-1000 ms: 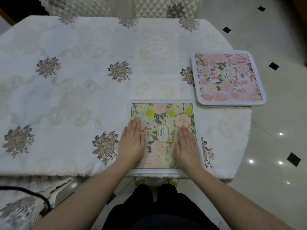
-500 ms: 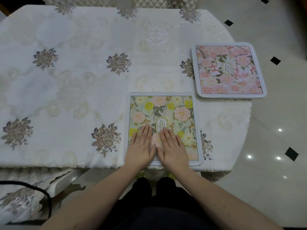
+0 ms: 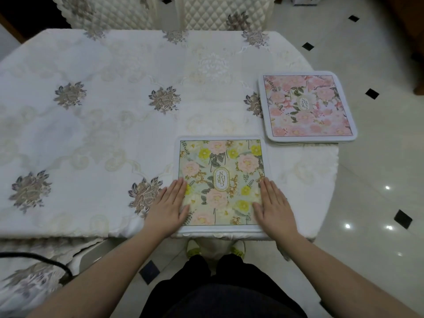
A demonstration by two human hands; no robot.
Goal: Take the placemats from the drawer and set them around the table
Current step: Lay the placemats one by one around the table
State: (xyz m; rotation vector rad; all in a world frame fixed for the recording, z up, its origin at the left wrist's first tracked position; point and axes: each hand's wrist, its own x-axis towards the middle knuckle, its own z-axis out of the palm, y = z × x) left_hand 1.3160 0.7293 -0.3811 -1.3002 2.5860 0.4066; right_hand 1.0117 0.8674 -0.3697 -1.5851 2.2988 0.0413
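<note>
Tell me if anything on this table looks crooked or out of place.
The pink placemat sticks out past the table's right edge, over the floor, and sits slightly rotated. The green placemat lies square at the near edge, with the left hand and right hand flat on its sides.

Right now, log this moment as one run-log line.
left hand: flat on yellow placemat | right hand: flat on it | pink placemat: overhangs table's right edge

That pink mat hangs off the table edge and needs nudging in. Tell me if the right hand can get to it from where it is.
Probably yes. The right hand lies flat on the yellow placemat, holding nothing, and only bare tablecloth separates it from the pink placemat farther off to its right.
</note>
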